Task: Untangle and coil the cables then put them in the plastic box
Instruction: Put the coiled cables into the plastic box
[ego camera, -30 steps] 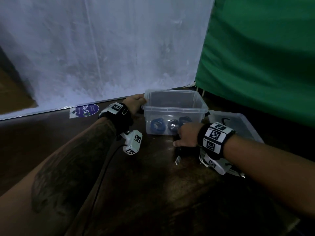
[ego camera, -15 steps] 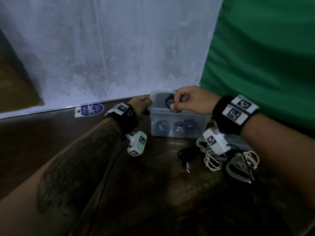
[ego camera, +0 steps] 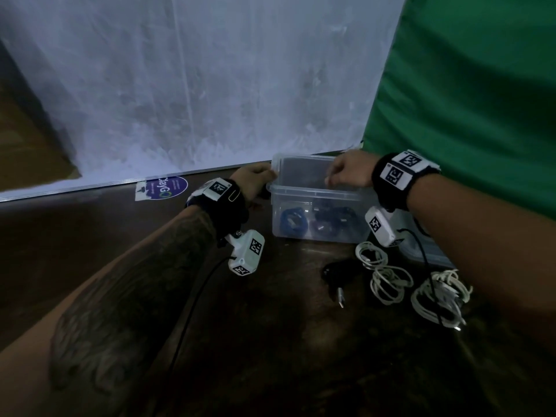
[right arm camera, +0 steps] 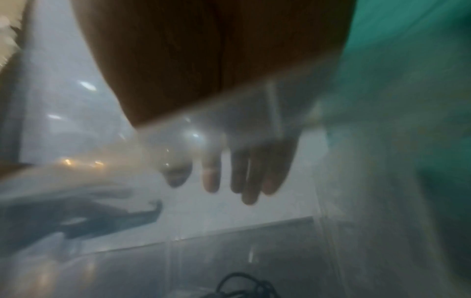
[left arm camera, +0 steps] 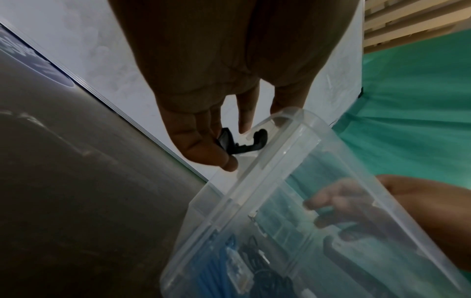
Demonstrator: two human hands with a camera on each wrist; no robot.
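Your right hand (ego camera: 349, 173) is over the open plastic box (ego camera: 319, 192), fingers (right arm camera: 251, 177) straight and loosely spread inside it, holding nothing. A black coil (right arm camera: 244, 284) lies on the box floor below them, next to the blue coil (ego camera: 293, 221).

Your left hand (ego camera: 255, 182) is at the box's left end, thumb and fingers on the rim by the black latch (left arm camera: 239, 141); looks like light steadying, and I can't tell whether it's pinching.

What's left is outside the box: black cable (ego camera: 337, 273), then two white bundles (ego camera: 388, 275) and (ego camera: 440, 296), all on the table (ego camera: 270, 341) in front of the box, toward you and to its right. They sit under your right forearm, so the right hand is nearer. The black cable's plug end points toward you. I'd pull the right hand back and down for it and leave the left hand on the box.
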